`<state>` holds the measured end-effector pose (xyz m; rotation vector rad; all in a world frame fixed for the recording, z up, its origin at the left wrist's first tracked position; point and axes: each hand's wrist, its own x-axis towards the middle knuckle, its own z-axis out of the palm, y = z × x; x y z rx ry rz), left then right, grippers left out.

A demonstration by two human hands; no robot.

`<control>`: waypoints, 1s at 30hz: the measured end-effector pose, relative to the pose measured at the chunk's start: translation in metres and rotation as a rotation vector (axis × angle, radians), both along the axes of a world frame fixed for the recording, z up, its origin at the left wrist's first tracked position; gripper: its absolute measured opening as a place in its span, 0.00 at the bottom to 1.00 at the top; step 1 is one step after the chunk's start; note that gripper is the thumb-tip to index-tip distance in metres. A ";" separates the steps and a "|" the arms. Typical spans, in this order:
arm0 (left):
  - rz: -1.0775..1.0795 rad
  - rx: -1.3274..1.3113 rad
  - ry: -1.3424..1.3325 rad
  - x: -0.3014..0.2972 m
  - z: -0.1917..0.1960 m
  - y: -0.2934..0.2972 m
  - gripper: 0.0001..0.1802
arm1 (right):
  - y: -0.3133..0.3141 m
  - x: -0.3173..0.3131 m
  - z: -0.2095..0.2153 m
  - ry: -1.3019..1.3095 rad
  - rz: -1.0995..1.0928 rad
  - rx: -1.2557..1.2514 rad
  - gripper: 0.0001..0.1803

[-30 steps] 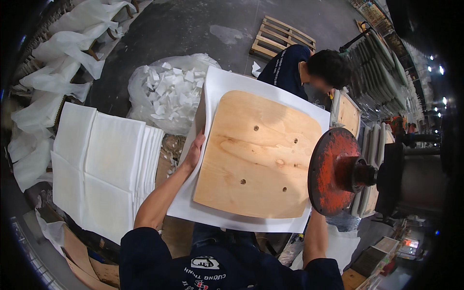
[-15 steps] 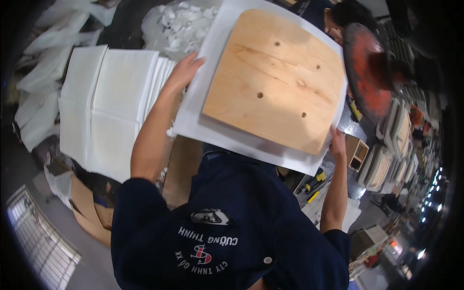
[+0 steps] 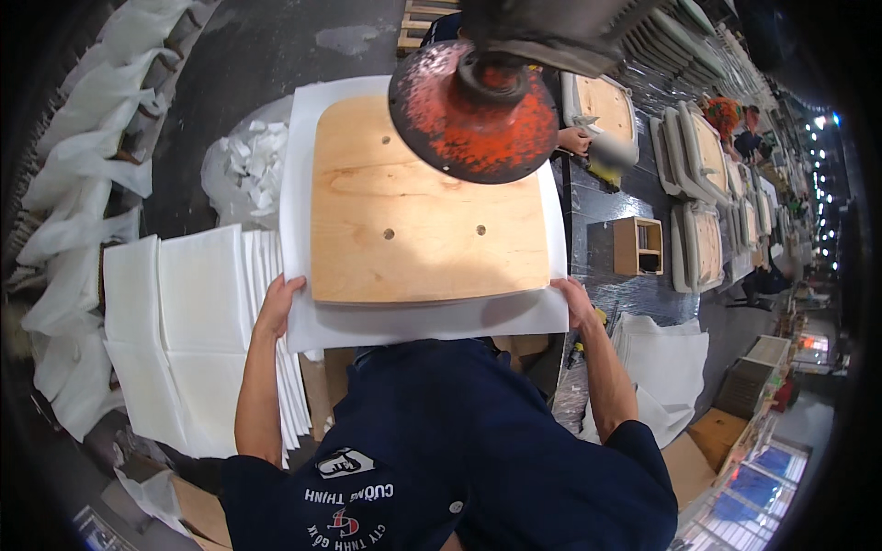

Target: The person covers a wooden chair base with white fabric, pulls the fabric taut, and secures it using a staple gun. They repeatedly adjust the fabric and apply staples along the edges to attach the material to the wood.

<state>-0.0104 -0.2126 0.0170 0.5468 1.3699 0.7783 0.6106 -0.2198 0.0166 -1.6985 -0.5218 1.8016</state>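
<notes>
A curved plywood panel (image 3: 427,262) with several drilled holes lies on a white foam sheet (image 3: 404,323) in front of my body. At the sheet's near left corner, my left hand (image 3: 278,308) grips the edge, thumb on top. Opposite it, my right hand (image 3: 574,301) is closed on the near right edge, close to the panel's corner. Both hands hold the foam rather than the wood. Whatever supports the sheet from below is hidden. A red, worn disc-shaped machine part (image 3: 473,115) hangs in view and hides the panel's far right corner.
White foam sheets (image 3: 197,294) are stacked at left, beside a clear bag of foam scraps (image 3: 248,174). To the right, a dark wrapped table (image 3: 593,220) bears a small wooden box (image 3: 637,246) and padded panels (image 3: 694,165). Another person's hand (image 3: 574,140) works there.
The panel and foam sheet have gone from tilted to nearly square before me, lower in view. The red disc now overlaps the panel's far right part. Both hands keep their hold.
</notes>
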 end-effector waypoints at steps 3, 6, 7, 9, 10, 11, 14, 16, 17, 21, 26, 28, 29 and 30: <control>-0.005 0.003 -0.118 -0.005 0.007 0.001 0.27 | -0.008 -0.011 -0.001 0.248 -0.127 -0.132 0.31; 0.018 -0.060 -0.095 0.001 0.004 -0.001 0.32 | -0.018 -0.009 -0.033 0.292 -0.193 -0.113 0.33; 0.025 -0.089 -0.050 0.010 0.016 -0.001 0.36 | -0.023 -0.010 -0.034 0.338 -0.214 -0.099 0.33; 0.046 -0.066 0.114 0.024 0.025 -0.002 0.35 | -0.022 -0.013 -0.032 0.341 -0.190 -0.063 0.34; 0.057 -0.058 0.197 0.027 0.026 -0.006 0.35 | -0.022 -0.017 -0.029 0.342 -0.177 -0.050 0.35; 0.038 0.013 0.197 0.027 0.019 -0.011 0.33 | -0.026 -0.022 -0.026 0.220 -0.148 0.012 0.36; 0.016 0.186 0.226 0.027 -0.003 -0.022 0.30 | -0.021 -0.055 0.004 -0.052 -0.024 0.192 0.37; 0.031 0.234 0.277 0.031 -0.007 -0.026 0.28 | -0.020 -0.058 0.005 -0.118 0.085 0.298 0.37; 0.007 0.263 0.305 0.032 -0.010 -0.025 0.27 | -0.018 -0.057 0.006 -0.171 0.121 0.304 0.37; -0.075 0.277 0.485 0.031 -0.013 -0.027 0.26 | -0.015 -0.049 0.012 -0.343 0.285 0.288 0.37; -0.116 0.178 0.533 0.020 0.003 -0.020 0.24 | -0.012 -0.043 0.035 -0.366 0.381 0.168 0.38; -0.029 0.210 0.454 0.016 0.004 -0.023 0.24 | -0.011 -0.046 0.044 -0.410 0.426 0.180 0.37; -0.006 0.199 0.435 0.013 0.002 -0.025 0.25 | -0.011 -0.047 0.046 -0.432 0.448 0.185 0.36; 0.017 0.190 0.416 0.009 0.001 -0.025 0.26 | -0.008 -0.044 0.046 -0.507 0.535 0.153 0.35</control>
